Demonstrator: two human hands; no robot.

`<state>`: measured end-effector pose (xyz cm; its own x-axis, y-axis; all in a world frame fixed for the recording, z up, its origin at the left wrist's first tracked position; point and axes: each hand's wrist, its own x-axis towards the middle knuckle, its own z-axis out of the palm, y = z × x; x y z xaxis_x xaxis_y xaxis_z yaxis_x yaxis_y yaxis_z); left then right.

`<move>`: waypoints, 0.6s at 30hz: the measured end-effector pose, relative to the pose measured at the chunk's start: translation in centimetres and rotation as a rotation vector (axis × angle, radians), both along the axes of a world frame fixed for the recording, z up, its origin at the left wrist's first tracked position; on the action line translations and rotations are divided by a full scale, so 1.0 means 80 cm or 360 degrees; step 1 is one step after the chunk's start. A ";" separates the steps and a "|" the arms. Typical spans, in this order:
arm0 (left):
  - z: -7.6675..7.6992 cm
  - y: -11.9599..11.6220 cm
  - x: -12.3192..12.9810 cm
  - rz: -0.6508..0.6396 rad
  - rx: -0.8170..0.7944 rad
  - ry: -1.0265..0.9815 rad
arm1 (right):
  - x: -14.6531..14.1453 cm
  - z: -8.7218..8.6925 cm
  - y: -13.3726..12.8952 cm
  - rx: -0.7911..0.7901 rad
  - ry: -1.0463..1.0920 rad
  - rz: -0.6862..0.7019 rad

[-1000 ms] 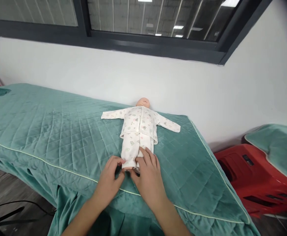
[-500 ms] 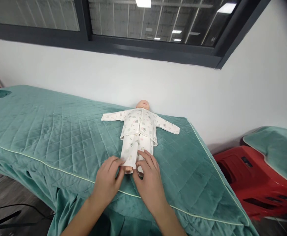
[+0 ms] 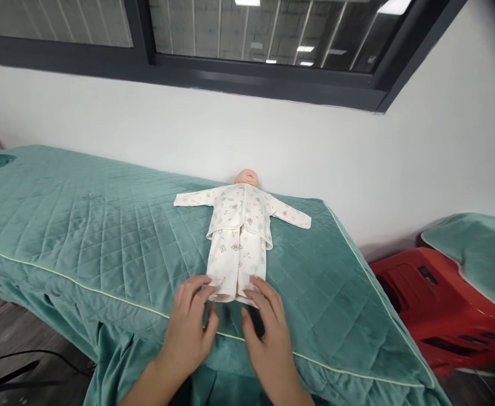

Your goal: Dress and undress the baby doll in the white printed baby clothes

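Long bed under a green quilted velvety cover (image 3: 103, 237) runs across the view. Grey wood-look floor (image 3: 1, 313) at lower left, thin black cable (image 3: 31, 352) above it. Nearest the camera: left hand (image 3: 190, 324) and right hand (image 3: 270, 335), over the bed's near side. Left: thumb and fingers apart, fingertips at the outer edge of white printed cloth trousers (image 3: 224, 259), by the hem. Right: thumb and fingers also apart, fingertips over the other leg near its hem. Neither clamped on anything; light contact or hovering, can't tell. Trousers lie straight, legs side by side, hems toward the person. White printed long-sleeved jacket (image 3: 245, 206) overlaps their top, sleeves spread. Wearing both: peach-coloured baby doll (image 3: 247, 177), on its back on the bed, head near the wall. Off the right end: red plastic stool (image 3: 433, 316), green cloth (image 3: 480, 248) on it. Behind: white wall (image 3: 145, 124), dark-framed window (image 3: 251, 82) above.
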<state>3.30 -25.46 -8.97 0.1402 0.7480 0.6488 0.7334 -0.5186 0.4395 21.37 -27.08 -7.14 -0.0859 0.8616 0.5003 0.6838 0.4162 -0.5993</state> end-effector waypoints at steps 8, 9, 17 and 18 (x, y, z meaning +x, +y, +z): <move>0.035 0.021 0.044 -0.0110 -0.0028 0.0399 | 0.023 -0.018 0.005 -0.0129 0.0129 -0.0212; 0.036 0.024 0.046 -0.0099 -0.0023 0.0425 | 0.023 -0.018 0.006 -0.0143 0.0138 -0.0226; 0.039 0.024 0.039 -0.0060 0.0121 0.0333 | 0.028 0.004 0.020 -0.0125 0.0159 -0.0168; 0.041 0.022 0.038 -0.0064 0.0150 0.0320 | 0.029 0.010 0.018 -0.0103 0.0154 -0.0164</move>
